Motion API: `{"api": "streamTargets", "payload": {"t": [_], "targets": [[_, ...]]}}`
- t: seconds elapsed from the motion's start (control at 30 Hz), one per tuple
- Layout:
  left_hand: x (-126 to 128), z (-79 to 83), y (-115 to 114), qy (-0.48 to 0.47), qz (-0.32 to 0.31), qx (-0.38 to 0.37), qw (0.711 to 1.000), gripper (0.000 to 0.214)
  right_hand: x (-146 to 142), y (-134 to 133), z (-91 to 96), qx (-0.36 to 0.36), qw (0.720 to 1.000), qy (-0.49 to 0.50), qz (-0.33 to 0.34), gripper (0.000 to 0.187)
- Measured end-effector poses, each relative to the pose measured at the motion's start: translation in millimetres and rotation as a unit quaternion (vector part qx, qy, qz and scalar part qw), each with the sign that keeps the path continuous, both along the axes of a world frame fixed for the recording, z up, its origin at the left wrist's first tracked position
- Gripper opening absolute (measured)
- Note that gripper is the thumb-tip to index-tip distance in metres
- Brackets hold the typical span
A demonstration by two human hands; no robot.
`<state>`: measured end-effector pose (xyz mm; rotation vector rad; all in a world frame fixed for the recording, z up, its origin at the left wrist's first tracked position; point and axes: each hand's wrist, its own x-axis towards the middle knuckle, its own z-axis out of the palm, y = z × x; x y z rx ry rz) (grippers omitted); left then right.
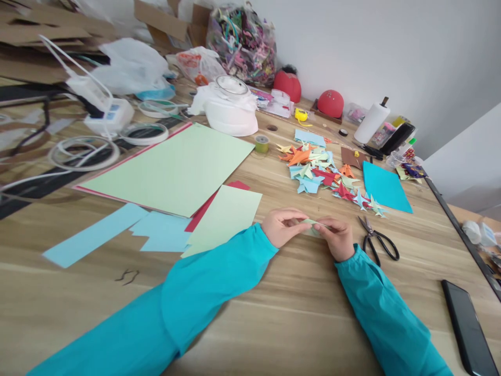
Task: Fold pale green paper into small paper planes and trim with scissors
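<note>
Because the small green paper piece point(312, 222) looks light and flimsy, both hands pinch it from opposite sides, probably to steady it and control its edges. The left hand point(285, 225) and the right hand point(336, 237) are nearly closed, thumbs against fingers, with the piece between them over the desk point(282, 313); whether it touches the wood I cannot tell. Scissors point(378, 238) lie just beside the right hand, presumably for easy reach, while the folded paper shapes point(309, 172) sit in a heap beyond, likely out of the hands' way. The piece itself is pale green and narrow, apparently folded, though the fingers hide its ends and most creases.
</note>
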<state>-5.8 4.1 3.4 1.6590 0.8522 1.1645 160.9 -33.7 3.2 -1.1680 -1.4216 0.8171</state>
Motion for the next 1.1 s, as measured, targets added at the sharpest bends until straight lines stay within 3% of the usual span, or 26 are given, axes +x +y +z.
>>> {"api": "streamTargets", "payload": {"t": [0.1,0.37,0.5,0.6,0.73,0.87,0.97,1.1], "targets": [[1.4,-3.0,-0.1,-0.004,-0.003,-0.027,1.0,0.023,0.1,0.4,0.7,0.002,1.0,0.01,-0.004,0.005],[0.9,-3.4,1.7,-0.031,-0.019,-0.013,0.999,0.016,-0.7,-0.8,3.2,-0.017,1.0,-0.003,0.02,0.008],[2.6,-3.5,2.0,-0.07,-0.007,-0.095,0.993,0.021,-0.7,-1.4,0.6,-0.044,0.999,-0.011,0.018,0.009],[3.9,-2.3,2.3,-0.098,-0.012,-0.179,0.979,0.03,-0.3,-1.3,-0.5,-0.057,0.998,0.008,-0.026,0.011],[3.5,0.0,3.8,-0.105,-0.041,-0.223,0.968,0.033,-0.7,-2.2,2.2,-0.079,0.996,0.02,-0.04,0.017],[2.1,0.1,3.6,-0.089,-0.066,-0.217,0.97,0.032,-0.6,-3.1,6.8,-0.119,0.993,0.014,0.018,0.025],[1.5,-0.1,1.1,-0.038,-0.094,-0.171,0.98,0.028,0.2,-2.7,7.9,-0.135,0.99,0.008,0.051,0.028],[1.7,1.2,-2.5,0.037,-0.107,-0.119,0.986,0.025,-1.9,-4.3,5.9,-0.115,0.992,-0.036,0.047,0.029]]}}
